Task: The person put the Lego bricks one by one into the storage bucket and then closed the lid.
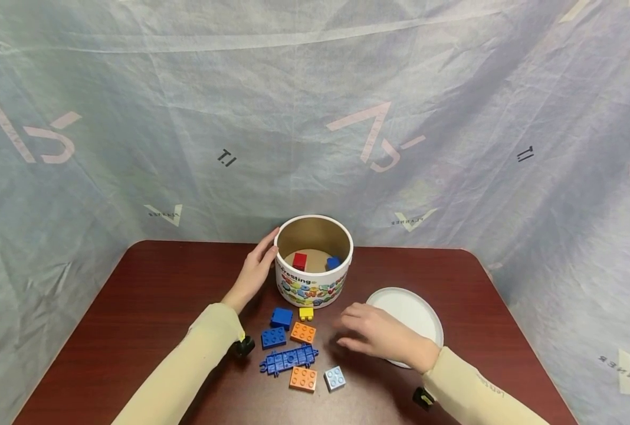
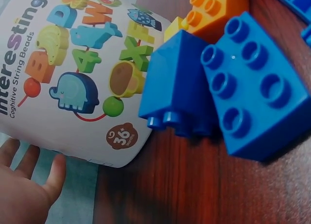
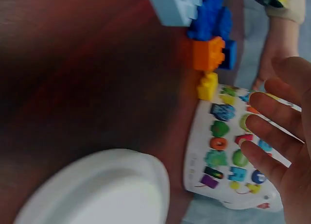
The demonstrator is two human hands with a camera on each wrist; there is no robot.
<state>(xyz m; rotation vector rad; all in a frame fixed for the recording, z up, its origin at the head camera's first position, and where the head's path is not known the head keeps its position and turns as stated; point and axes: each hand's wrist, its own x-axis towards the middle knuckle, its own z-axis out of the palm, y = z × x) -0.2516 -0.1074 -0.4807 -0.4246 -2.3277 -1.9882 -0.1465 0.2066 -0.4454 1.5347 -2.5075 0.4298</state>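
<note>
A white printed bucket [image 1: 315, 289] stands at the back of the table with a red block [image 1: 299, 261] and a blue block [image 1: 333, 262] inside. My left hand [image 1: 253, 268] touches its left side near the rim, fingers extended. In the left wrist view, that hand [image 2: 29, 185] lies beside the bucket wall. My right hand [image 1: 376, 332] hovers right of the blocks and holds nothing; its fingers [image 3: 269, 114] are spread in the right wrist view. Between the arms lie a yellow block [image 1: 306, 313], two orange blocks [image 1: 303, 332], two dark blue blocks [image 1: 274, 337] and a light blue block [image 1: 334, 378].
A blue toy wagon base [image 1: 289, 359] lies among the blocks. To the right, a round white lid [image 1: 416, 313] sits flat on the dark red table [image 1: 177, 283], partly behind my right hand and wrist. Grey sheeting [image 1: 294, 118] hangs behind the table.
</note>
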